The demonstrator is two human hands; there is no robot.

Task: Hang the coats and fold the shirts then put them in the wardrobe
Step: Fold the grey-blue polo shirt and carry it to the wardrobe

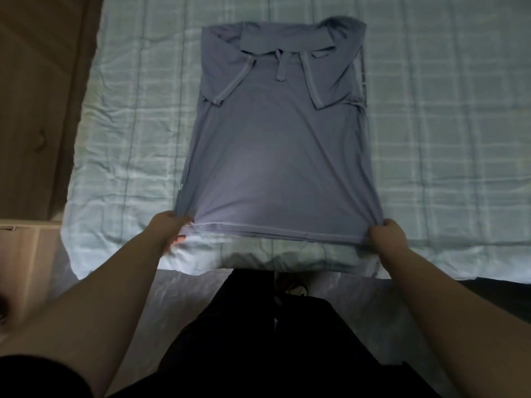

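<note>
Gripping the near hem corners, left hand (169, 229) and right hand (386, 235) hold a blue shirt (275, 150) spread mid-frame on the bed (445, 139).

Head camera looks steeply down, close over the dim, perhaps plaid bed (431, 139).

1. A bed (120, 133) fills most of the room ahead, covered in a pale blue-green checked sheet (448, 139), wrinkled near its edge.
2. A brown wooden door (37, 96) stands to the left.
3. Light is dim, brightest at the middle of the bed.
</note>
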